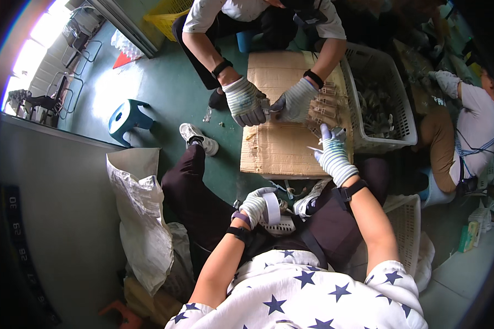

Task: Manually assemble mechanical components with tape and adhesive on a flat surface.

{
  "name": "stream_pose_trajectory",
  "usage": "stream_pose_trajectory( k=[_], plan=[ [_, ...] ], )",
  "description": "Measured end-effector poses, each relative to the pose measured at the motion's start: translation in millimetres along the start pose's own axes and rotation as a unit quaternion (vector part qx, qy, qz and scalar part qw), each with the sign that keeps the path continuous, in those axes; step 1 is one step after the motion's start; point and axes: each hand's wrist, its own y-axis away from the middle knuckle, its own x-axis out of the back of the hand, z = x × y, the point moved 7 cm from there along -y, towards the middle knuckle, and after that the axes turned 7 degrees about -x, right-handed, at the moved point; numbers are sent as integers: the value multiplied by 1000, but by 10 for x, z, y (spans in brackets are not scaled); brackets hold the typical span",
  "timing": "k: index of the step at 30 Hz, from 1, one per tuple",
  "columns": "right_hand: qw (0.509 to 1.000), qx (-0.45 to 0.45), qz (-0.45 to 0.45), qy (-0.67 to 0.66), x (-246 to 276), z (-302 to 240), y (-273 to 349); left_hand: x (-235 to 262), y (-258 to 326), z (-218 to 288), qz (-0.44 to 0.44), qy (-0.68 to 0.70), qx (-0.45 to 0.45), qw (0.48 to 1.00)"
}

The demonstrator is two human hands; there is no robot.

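My left hand (254,205), in a striped work glove, rests in my lap and grips a roll of white tape (272,207). My right hand (332,155), gloved too, reaches forward over the cardboard sheet (277,145) and pinches a small metal clip-like part (335,133) near a row of similar parts (325,107). Across from me, a person's two gloved hands (269,101) work on a small piece at the middle of the cardboard.
A white plastic basket (387,104) full of small parts stands right of the cardboard. Another white basket (406,219) sits by my right leg. A white sack (140,219) lies at my left, a green stool (127,116) beyond. A second person sits at far right.
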Motion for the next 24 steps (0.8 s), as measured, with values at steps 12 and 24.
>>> stream_pose_trajectory(
  k=[12,24],
  plan=[
    [988,144,60,-20,82,-349,-124,-64,16,85,16,31,38,999],
    [750,385,-533,74,-1707,-871,1197,-33,-30,27,-18,110,43,993]
  ],
)
